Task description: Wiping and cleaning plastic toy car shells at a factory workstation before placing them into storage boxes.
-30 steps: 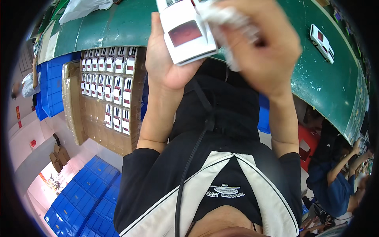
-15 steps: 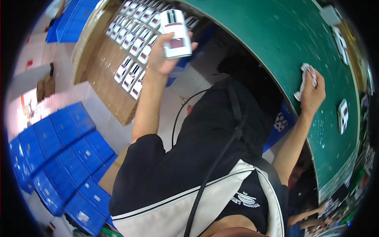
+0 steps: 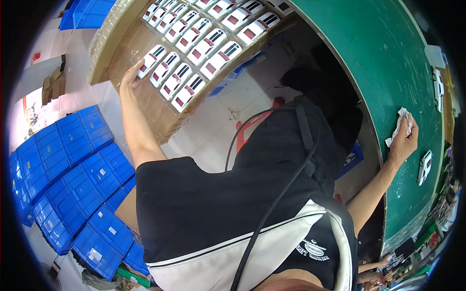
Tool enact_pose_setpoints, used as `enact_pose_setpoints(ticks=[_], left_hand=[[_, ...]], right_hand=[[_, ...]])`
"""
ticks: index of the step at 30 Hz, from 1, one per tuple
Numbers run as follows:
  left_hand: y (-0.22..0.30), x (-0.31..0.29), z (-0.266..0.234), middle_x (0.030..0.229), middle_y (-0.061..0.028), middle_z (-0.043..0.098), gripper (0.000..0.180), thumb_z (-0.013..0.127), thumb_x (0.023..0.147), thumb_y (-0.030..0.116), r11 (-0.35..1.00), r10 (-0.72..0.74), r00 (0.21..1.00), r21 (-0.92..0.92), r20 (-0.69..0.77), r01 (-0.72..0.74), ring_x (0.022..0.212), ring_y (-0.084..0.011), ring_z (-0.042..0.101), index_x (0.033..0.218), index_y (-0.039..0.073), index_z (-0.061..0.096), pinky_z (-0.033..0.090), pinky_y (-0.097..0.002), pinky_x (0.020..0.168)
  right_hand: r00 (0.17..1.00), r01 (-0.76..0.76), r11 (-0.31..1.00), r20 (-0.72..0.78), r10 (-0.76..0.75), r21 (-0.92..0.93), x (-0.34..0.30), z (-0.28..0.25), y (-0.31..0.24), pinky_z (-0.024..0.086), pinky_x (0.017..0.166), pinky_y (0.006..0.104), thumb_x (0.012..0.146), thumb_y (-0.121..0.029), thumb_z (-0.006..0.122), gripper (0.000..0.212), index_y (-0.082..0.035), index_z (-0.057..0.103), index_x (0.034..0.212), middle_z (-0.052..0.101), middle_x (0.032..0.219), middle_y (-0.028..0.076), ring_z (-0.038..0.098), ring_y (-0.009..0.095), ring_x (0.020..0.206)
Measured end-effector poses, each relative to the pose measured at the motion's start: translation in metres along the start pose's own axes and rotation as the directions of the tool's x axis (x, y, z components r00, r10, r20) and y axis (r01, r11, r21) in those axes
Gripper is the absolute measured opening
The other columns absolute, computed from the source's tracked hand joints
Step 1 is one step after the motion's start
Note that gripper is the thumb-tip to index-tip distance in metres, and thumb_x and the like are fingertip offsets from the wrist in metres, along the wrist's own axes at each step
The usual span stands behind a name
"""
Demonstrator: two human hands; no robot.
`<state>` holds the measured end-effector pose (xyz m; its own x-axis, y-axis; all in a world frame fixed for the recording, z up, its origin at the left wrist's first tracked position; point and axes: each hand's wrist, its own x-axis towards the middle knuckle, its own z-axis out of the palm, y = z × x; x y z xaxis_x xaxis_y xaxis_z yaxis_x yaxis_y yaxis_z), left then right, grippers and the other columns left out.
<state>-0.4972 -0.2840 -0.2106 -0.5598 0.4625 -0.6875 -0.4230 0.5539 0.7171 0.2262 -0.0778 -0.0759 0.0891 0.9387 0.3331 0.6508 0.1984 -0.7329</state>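
Note:
My left hand [image 3: 130, 77] grips the near end of a white toy car [image 3: 153, 58] with black stripes and dark red windows. This car rests on the brown cardboard [image 3: 119, 56], at the left end of the nearest row of matching toy cars [image 3: 177, 80]. Over the green table on the right, my right hand [image 3: 404, 143] is closed around a crumpled white cloth or tissue [image 3: 401, 121]. Another white toy car [image 3: 425, 167] lies on the green tabletop [image 3: 359, 48], just beyond that hand.
One more white toy car [image 3: 438, 89] is at the table's far right edge. Stacked blue crates [image 3: 63, 145] stand at the lower left. A red stool [image 3: 252, 126] is partly visible under the table side. A black cable [image 3: 272, 208] crosses my body. Other people's hands [image 3: 376, 271] show at lower right.
My left hand has carried the toy car from above the cardboard down to the left end of the near row. My right hand, still with the cloth, appears lower and farther right.

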Motion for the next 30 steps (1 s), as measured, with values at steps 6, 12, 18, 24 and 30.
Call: enact_pose_setpoints(ticks=[6,12,18,24,30], left_hand=[[-0.032,-0.010,0.014,0.086,-0.0160,0.060,0.019,0.058,0.079,0.014,0.886,0.455,0.890,-0.082,-0.037,-0.456,0.083,-0.0237,0.058,0.084,-0.004,0.057,0.047,-0.0367,0.074],[0.000,-0.007,0.099,0.092,-0.0166,0.060,0.027,0.055,0.081,0.019,0.668,0.624,0.766,0.404,0.154,-0.625,0.089,-0.0245,0.057,0.093,-0.005,0.057,0.045,-0.0375,0.077],[0.031,-0.018,0.097,0.095,-0.0168,0.059,0.030,0.054,0.082,0.022,0.367,0.679,0.733,0.845,0.042,-0.389,0.091,-0.0247,0.056,0.096,-0.005,0.056,0.045,-0.0360,0.078],[0.090,-0.015,0.118,0.103,-0.0156,0.056,0.038,0.054,0.084,0.025,0.169,0.874,0.482,0.887,0.067,-0.430,0.093,-0.0231,0.054,0.110,-0.002,0.050,0.043,-0.0316,0.081],[0.114,-0.181,0.349,0.107,-0.0126,0.051,0.032,0.052,0.085,0.013,0.050,0.844,0.252,0.398,0.473,-0.916,0.095,-0.0183,0.051,0.115,0.002,0.047,0.042,-0.0285,0.078]], right_hand=[[0.997,-0.078,0.982,-0.039,0.072,-0.175,-0.002,-0.001,-0.019,0.044,0.073,0.0263,0.080,-0.017,0.059,0.022,-0.001,0.059,0.096,0.062,0.089,0.008,0.056,0.014,0.081],[0.929,-0.371,0.811,0.181,0.324,0.452,0.002,-0.039,-0.020,0.039,0.062,0.0190,0.078,-0.013,0.059,0.014,-0.004,0.054,0.087,0.054,0.077,0.000,0.048,0.005,0.071],[0.919,-0.276,0.869,-0.379,0.113,-0.411,0.024,-0.140,0.037,0.046,0.068,0.0401,0.080,-0.025,0.048,0.030,-0.005,0.054,0.102,0.061,0.088,0.021,0.059,0.034,0.080],[0.858,-0.472,0.552,-0.212,0.468,-0.688,0.050,-0.162,0.066,0.043,0.077,0.0446,0.086,-0.041,0.036,0.046,-0.011,0.043,0.120,0.061,0.090,0.019,0.056,0.036,0.090],[0.958,-0.067,0.738,0.164,0.237,-0.672,0.016,-0.149,0.025,0.047,0.067,0.0418,0.084,-0.036,0.047,0.043,-0.029,0.039,0.126,0.053,0.084,0.019,0.056,0.037,0.071]])
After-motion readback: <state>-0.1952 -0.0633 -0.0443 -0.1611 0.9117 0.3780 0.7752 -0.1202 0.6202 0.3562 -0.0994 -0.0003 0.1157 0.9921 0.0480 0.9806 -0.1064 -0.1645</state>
